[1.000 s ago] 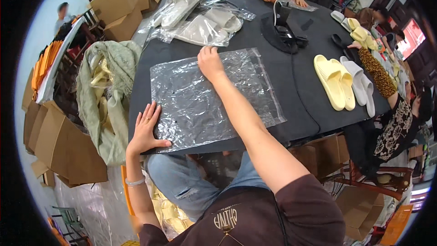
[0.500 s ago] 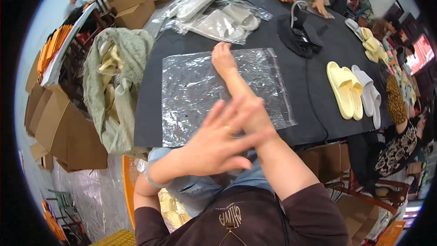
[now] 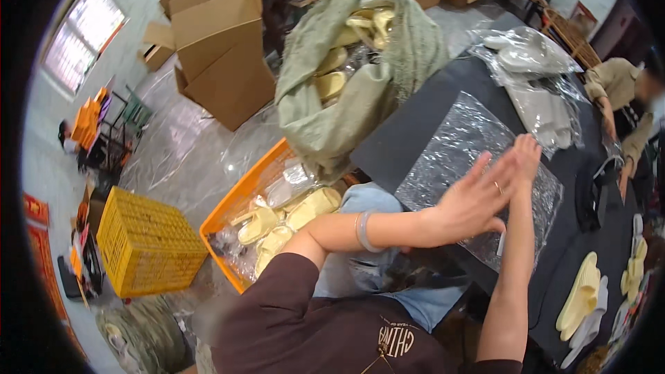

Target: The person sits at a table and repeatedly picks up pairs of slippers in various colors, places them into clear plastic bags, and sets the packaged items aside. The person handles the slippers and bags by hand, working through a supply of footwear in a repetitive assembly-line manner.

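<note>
A clear plastic bag (image 3: 447,159) lies flat on the black table (image 3: 388,145) in front of me. My right hand (image 3: 527,158) rests on the bag's far part, fingers together and lightly bent. Across its wrist lies my left hand (image 3: 474,201), open with fingers spread and nothing in it. The left hand partly covers the right. Several bagged grey slippers (image 3: 544,107) are heaped beyond the bag. On the table's right side sit a yellow pair of slippers (image 3: 580,294) and a grey pair (image 3: 592,322).
Left of my legs stands an orange crate (image 3: 228,201) holding yellow slippers. Beyond it is a green sack (image 3: 415,48) with bagged yellow slippers. A yellow crate (image 3: 149,242) and cardboard boxes (image 3: 225,55) are farther left. Another person's arm (image 3: 609,121) reaches over the table's far right.
The view has swung left, bringing the orange and yellow crates into sight. My left hand has come forward onto the right wrist. The right hand still rests on the bag.
</note>
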`<state>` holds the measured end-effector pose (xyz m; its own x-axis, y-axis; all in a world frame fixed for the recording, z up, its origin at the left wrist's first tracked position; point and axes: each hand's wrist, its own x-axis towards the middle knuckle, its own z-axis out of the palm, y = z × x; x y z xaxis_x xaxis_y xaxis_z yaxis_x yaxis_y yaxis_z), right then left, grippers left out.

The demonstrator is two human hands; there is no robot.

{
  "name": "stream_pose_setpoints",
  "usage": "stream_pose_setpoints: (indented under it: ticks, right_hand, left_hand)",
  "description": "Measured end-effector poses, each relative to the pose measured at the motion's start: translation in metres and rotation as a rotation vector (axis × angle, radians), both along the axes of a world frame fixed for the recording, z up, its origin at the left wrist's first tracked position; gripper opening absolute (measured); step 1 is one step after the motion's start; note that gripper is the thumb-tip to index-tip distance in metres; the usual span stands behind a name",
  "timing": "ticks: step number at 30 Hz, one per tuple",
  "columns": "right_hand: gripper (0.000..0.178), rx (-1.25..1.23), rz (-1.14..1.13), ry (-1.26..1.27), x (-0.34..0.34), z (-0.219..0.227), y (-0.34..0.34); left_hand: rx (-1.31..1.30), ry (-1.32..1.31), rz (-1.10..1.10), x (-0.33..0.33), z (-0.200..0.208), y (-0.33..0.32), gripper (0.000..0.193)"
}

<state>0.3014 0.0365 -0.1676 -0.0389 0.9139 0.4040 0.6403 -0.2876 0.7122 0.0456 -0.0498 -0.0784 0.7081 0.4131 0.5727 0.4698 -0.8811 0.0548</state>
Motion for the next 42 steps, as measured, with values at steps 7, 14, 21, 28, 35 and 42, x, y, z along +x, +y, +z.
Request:
stream_pose_setpoints:
  ticks: [7, 14, 21, 28, 35, 42]
  right_hand:
    - [0.035, 0.067, 0.052, 0.169, 0.015, -0.001, -0.006]
    - [0.046, 0.175, 0.219, 0.416, 0.025, -0.012, -0.006]
    - [0.047, 0.227, 0.228, 0.531, 0.025, -0.013, -0.01]
    - [0.042, 0.244, 0.235, 0.598, 0.028, -0.011, -0.013]
    - [0.035, 0.242, 0.225, 0.721, 0.018, -0.005, -0.009]
    - [0.032, 0.273, 0.206, 0.806, 0.012, -0.001, -0.009]
  left_hand:
    - [-0.14, -0.633, 0.721, -0.15, -0.06, 0.035, 0.016]
    - [-0.59, -0.481, 1.444, -0.305, -0.26, -0.066, 0.036]
    - [-0.285, -0.576, 1.246, -0.302, -0.221, -0.001, 0.038]
    - [-0.336, -0.835, 0.604, -0.202, -0.11, 0.194, 0.031]
    - [-0.649, -1.012, 0.879, -0.129, -0.136, 0.378, 0.06]
    - [-0.986, -1.199, 0.745, -0.15, -0.184, 0.47, 0.034]
